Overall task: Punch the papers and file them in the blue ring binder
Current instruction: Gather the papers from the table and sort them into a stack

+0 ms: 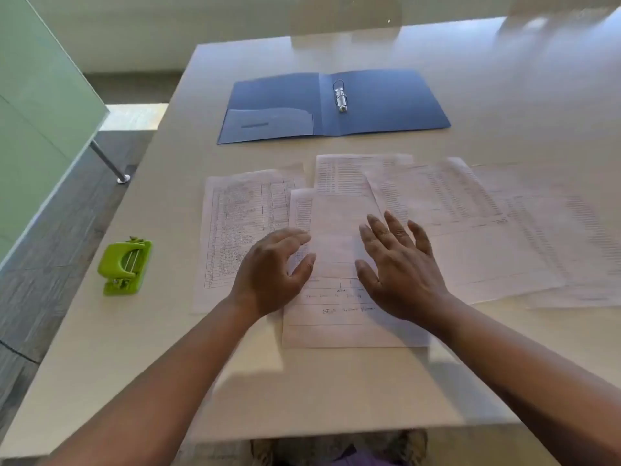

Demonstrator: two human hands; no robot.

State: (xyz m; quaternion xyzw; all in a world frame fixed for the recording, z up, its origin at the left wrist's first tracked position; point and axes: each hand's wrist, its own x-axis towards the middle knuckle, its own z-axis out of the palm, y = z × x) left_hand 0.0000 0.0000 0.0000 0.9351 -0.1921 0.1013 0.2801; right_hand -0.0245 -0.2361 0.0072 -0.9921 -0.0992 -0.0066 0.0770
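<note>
Step in hand looked like gathering: both hands hovered over the loose papers (386, 230) spread across the middle of the worktop (302, 391), nothing punched or filed yet. Left hand (272, 274) sat over the near-centre sheet, fingers (295, 237) curled and slightly apart, holding nothing. Right hand (400, 264) lay flat just above or on the same sheet, fingers (396, 227) spread, empty; contact could not be told.

Next move, by my judgement: pull the overlapping sheets into one squared stack, then carry it to the punch.

Count: about five or six sheets, overlaps and blur blocked an exact number. One blue ring binder (332, 105), open flat toward the far edge, rings (340, 95) showing. One green hole punch (125, 268) near the left edge, well apart from the papers.
</note>
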